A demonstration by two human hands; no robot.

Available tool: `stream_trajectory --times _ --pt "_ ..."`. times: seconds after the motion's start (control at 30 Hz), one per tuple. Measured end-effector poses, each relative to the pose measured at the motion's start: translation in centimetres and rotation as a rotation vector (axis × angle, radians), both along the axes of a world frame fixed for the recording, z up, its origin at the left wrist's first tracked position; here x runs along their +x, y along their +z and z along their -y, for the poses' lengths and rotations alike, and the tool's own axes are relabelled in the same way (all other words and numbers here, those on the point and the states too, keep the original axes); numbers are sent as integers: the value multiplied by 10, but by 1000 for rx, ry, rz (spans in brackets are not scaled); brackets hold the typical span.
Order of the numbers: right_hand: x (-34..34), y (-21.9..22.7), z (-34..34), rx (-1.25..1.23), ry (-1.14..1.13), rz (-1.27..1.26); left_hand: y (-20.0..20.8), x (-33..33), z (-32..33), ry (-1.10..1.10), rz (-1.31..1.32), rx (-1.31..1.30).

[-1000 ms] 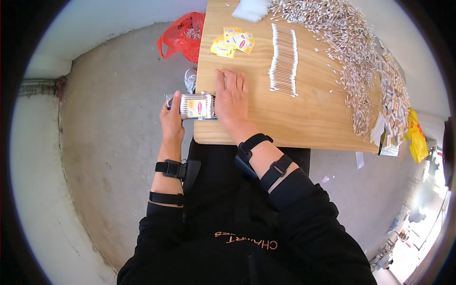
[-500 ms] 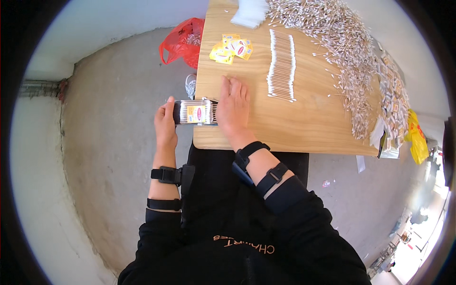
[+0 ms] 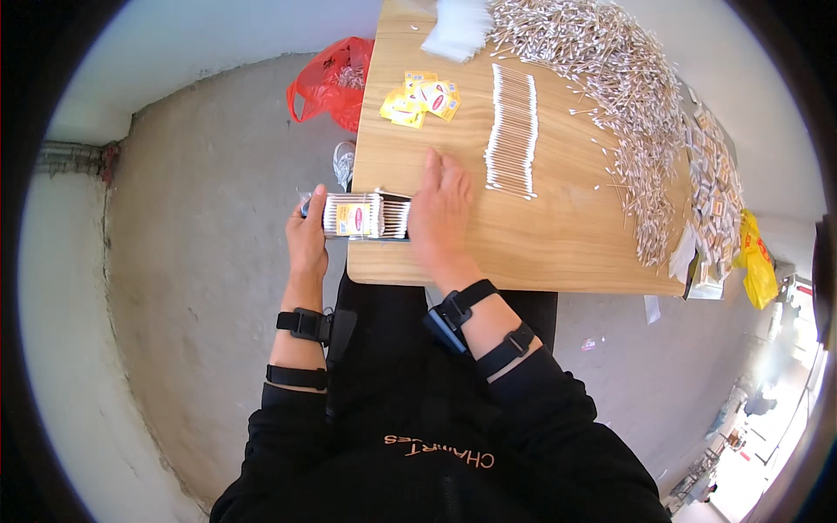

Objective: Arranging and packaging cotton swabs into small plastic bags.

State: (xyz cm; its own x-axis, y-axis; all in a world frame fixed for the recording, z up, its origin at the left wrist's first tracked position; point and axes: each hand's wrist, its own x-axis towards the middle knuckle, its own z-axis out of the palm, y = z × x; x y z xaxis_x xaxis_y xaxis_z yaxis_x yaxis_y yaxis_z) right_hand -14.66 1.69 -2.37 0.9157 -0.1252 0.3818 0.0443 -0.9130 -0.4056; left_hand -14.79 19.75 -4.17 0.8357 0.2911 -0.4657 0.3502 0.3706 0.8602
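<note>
My left hand [image 3: 307,234] is closed around the left end of a pack of cotton swabs [image 3: 370,215] with a yellow and red label, partly in clear film. The pack sits at the left edge of the table, in line with a dark tray [image 3: 398,197] that holds more swabs. Over the tray's right end lies my right hand [image 3: 443,213], palm down, its fingers stretched away from me and its thumb hidden. A neat row of cotton swabs [image 3: 511,131] stands to the right of it on the wooden table [image 3: 558,248].
Yellow label cards [image 3: 422,99] and clear bags [image 3: 457,28] lie farther back. A large heap of loose swabs [image 3: 623,96] covers the far right, beside filled packs [image 3: 717,174] and a yellow bag [image 3: 757,261]. A red bag [image 3: 324,87] sits left of the table.
The labelled swabs now reach farther left, up to my left hand, where the dark tray showed before. A gap has opened between them and the swabs by my right hand.
</note>
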Motion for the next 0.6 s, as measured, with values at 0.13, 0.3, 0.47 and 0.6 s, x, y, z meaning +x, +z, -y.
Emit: stream_trajectory --times 0.13,0.3,0.47,0.6 --pt "-5 5 30 -31 -29 -34 1 -1 0 -2 6 -13" --pt "-16 17 49 2 -46 -32 -2 -1 -3 -5 9 23" --pt "-16 19 37 220 233 -140 1 -1 1 -22 19 -3" --pt "-20 23 52 81 86 -90 -2 -2 -2 -30 4 -10"
